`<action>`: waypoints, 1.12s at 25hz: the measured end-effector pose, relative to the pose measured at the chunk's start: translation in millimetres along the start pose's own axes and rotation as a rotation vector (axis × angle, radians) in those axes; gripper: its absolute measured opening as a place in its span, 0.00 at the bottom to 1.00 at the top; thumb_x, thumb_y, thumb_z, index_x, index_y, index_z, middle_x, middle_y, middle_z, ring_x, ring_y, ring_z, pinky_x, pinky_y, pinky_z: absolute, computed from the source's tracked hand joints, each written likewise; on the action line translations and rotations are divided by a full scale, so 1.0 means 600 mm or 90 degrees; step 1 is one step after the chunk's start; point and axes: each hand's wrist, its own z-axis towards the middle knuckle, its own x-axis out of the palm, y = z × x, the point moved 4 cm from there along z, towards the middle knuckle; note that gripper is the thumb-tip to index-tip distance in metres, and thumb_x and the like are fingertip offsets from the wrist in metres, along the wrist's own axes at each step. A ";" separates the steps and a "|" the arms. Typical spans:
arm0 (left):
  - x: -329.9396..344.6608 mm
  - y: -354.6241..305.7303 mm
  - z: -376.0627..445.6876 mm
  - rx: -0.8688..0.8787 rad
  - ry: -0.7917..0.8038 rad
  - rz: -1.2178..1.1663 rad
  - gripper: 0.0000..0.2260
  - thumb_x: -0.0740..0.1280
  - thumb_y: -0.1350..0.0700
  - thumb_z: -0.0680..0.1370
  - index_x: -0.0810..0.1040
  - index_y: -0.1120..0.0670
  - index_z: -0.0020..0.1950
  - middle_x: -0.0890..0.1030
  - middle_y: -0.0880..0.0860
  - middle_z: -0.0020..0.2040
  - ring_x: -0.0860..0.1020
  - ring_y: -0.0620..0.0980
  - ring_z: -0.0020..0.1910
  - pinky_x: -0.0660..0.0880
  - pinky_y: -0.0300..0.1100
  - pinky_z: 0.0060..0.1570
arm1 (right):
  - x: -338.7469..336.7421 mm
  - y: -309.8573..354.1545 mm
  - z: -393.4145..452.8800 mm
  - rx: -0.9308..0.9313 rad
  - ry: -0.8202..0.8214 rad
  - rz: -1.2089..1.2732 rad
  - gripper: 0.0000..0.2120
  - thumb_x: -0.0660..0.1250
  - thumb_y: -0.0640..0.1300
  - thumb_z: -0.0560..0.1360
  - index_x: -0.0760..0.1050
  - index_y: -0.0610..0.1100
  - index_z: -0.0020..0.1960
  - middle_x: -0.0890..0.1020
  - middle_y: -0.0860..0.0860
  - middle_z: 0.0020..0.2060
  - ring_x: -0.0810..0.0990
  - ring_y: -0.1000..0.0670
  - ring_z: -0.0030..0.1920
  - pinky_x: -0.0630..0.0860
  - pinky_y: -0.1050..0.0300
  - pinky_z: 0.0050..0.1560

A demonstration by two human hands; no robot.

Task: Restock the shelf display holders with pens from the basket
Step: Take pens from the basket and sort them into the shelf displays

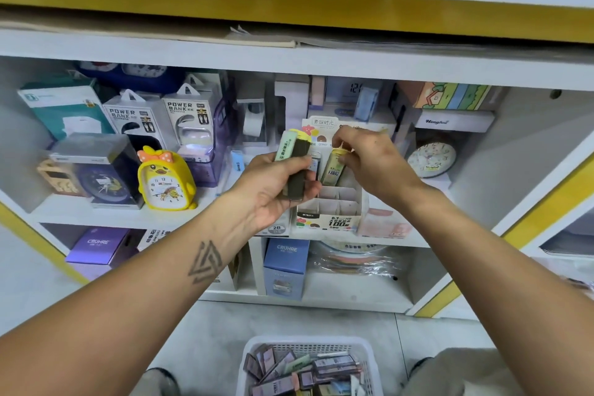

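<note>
The yellow chick clock (165, 178) stands on the shelf (128, 214), at left. The left hand (273, 190) grips several slim packs (294, 167), green and dark. Beside it, the right hand (369, 161) pinches a yellow pack (334, 170) upright over the divided display holder (331, 206). Below, the white basket (308, 366) holds more packs.

My right hand's (369, 159) fingers cover the yellow tube's (334, 167) top, and beneath them the basket (308, 344) is cropped by the frame's bottom edge.
</note>
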 end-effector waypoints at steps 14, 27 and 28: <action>0.012 0.007 0.000 0.013 0.097 0.037 0.07 0.70 0.60 0.78 0.79 0.60 0.54 0.82 0.58 0.38 0.83 0.56 0.35 0.81 0.48 0.37 | 0.009 0.012 -0.004 -0.018 -0.028 -0.224 0.10 0.63 0.33 0.75 0.81 0.43 0.49 0.83 0.46 0.45 0.81 0.39 0.46 0.78 0.49 0.39; -0.012 0.012 0.001 -0.129 0.050 0.027 0.08 0.69 0.59 0.77 0.81 0.60 0.53 0.85 0.59 0.43 0.81 0.52 0.33 0.75 0.38 0.26 | -0.044 0.013 -0.011 0.056 0.044 0.227 0.12 0.74 0.36 0.74 0.83 0.48 0.55 0.86 0.51 0.45 0.85 0.54 0.45 0.81 0.51 0.56; -0.017 0.012 0.001 -0.137 0.041 0.024 0.07 0.69 0.60 0.77 0.80 0.61 0.53 0.84 0.59 0.42 0.81 0.52 0.32 0.74 0.38 0.25 | -0.052 0.009 -0.012 0.056 0.025 0.240 0.07 0.74 0.36 0.75 0.83 0.46 0.51 0.86 0.50 0.42 0.86 0.52 0.43 0.82 0.49 0.54</action>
